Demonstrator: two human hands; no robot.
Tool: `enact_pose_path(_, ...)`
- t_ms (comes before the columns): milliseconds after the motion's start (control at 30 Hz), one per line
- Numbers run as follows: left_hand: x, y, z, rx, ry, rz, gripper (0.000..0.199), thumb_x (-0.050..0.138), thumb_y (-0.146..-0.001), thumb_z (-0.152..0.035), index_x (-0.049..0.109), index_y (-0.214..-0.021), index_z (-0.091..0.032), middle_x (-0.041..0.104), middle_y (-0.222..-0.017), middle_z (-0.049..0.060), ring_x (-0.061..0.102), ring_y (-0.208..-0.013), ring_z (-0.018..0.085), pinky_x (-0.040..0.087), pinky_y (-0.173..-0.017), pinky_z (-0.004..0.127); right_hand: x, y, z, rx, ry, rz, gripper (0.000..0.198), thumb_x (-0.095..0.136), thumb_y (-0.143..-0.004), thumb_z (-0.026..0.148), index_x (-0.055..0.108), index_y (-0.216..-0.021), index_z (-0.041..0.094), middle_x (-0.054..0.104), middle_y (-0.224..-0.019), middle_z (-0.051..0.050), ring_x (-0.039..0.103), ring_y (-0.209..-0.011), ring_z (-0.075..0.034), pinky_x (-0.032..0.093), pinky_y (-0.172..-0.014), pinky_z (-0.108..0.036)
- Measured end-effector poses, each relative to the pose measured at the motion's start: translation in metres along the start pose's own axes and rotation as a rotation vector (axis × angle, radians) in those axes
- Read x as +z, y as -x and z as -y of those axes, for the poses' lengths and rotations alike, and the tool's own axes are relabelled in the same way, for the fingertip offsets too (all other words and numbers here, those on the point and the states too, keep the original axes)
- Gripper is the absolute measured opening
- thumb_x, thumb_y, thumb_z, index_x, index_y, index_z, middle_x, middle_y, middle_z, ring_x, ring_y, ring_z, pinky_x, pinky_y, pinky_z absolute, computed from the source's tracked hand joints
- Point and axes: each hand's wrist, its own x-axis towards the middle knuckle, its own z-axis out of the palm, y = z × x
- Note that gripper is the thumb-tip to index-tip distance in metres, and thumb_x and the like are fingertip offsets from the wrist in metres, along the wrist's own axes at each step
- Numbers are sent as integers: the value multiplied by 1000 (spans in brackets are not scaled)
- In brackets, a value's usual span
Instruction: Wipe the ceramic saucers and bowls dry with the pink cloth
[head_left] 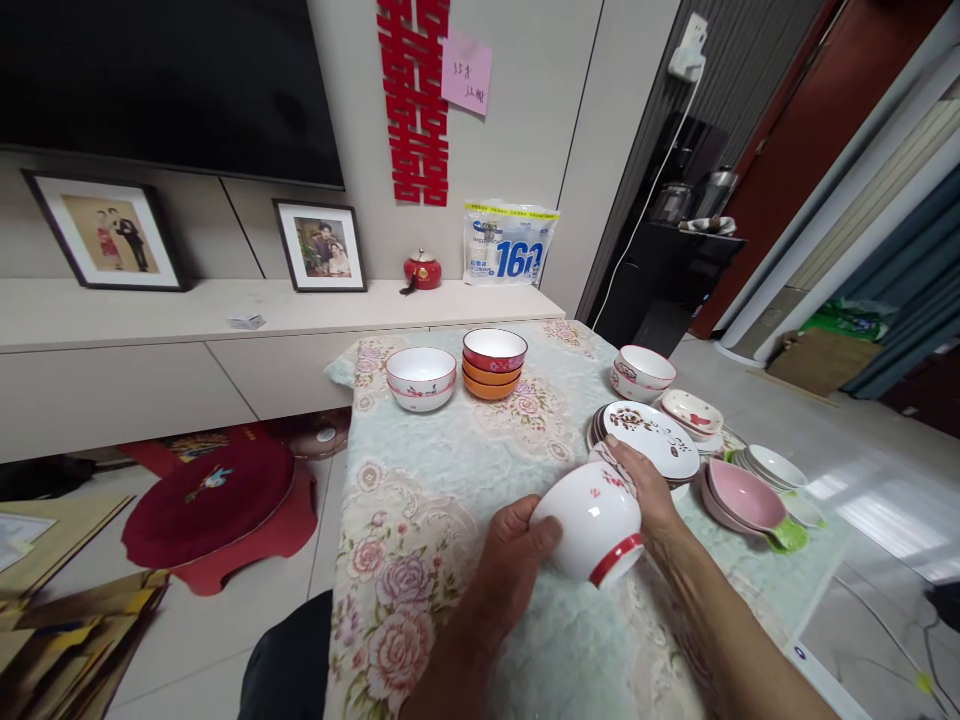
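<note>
Between my two hands a white bowl [589,520] with a red foot ring and small red flowers is tilted on its side, its base toward me. My left hand [520,548] grips its left side, the thumb lying on the outer wall. My right hand [643,482] is closed around the far right rim, and a pale patterned scrap, perhaps cloth, shows by its fingers. Just beyond that hand lies a stack of white plates [651,438] with brown flowers. The bowl's inside is turned away from view.
White bowls [421,372] and a stack of orange bowls [491,380] topped by a red one stand at the far left of the flowered tablecloth [420,560]. On the right are white bowls [643,370], rectangular dishes [691,412], pink bowls [746,495] and small bowls [776,466].
</note>
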Motion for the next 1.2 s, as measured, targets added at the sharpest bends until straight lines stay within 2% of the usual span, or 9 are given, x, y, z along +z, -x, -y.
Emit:
enact_pose_path(133,-3,-1,5,0,-81,-18,41,84,-61,-43,54,-60,-16,46,-53,-4,37,-53,9,27,-54,24,-5,-2,15,-39,213,126,42,62,-83,57,58,-64,20,52,-50,4,42,-45,-12,31,-44,-25)
enact_pose_path(300,-4,0,3,54,-78,-33,33,80,-69,-38,56,-65,-15,48,-58,-4,37,-57,10,29,-57,25,15,23,29,-510,626,204,27,50,-96,37,68,-87,19,68,-85,-4,62,-79,-19,47,-71,-30)
enact_pose_path(500,4,2,-8,110,-6,45,20,76,-73,-32,68,-82,-16,59,-68,-1,50,-65,14,37,-64,26,37,54,32,-962,930,254,23,50,-96,26,64,-114,19,65,-114,-11,58,-109,-26,42,-98,-45)
enact_pose_path(667,4,2,-4,122,18,-29,19,76,-75,-31,66,-77,-14,59,-67,-1,45,-62,11,36,-62,24,25,36,20,-932,813,265,33,47,-98,27,57,-128,20,65,-120,-11,57,-115,-25,42,-100,-44)
enact_pose_path(867,-3,0,4,132,-4,-93,25,78,-73,-34,64,-76,-13,60,-67,0,47,-62,11,36,-61,23,4,8,-3,-443,403,85,36,48,-97,42,65,-118,19,70,-116,-9,65,-104,-26,50,-90,-38)
enact_pose_path(933,-3,-1,6,138,1,-110,25,79,-72,-33,65,-76,-13,61,-68,0,49,-63,11,38,-62,23,2,9,-8,-367,333,19,35,50,-96,43,67,-113,18,72,-111,-10,66,-98,-26,52,-87,-38)
enact_pose_path(1000,-2,-1,7,146,4,-113,24,79,-72,-33,66,-78,-13,63,-70,1,51,-65,12,40,-64,24,4,16,-10,-456,347,-65,30,53,-95,39,67,-110,18,71,-111,-10,65,-101,-27,51,-89,-40)
enact_pose_path(1067,1,-1,7,157,7,-113,24,78,-73,-33,68,-81,-13,64,-71,2,53,-66,13,42,-65,25,10,29,-8,-660,424,-94,24,55,-94,31,67,-110,19,69,-113,-11,62,-106,-26,49,-93,-42)
enact_pose_path(1200,3,-1,5,196,-3,-177,26,81,-68,-28,71,-88,-16,66,-73,0,57,-66,14,44,-68,25,29,57,0,-1023,594,78,25,57,-89,16,64,-113,17,66,-108,-12,59,-104,-25,47,-93,-43)
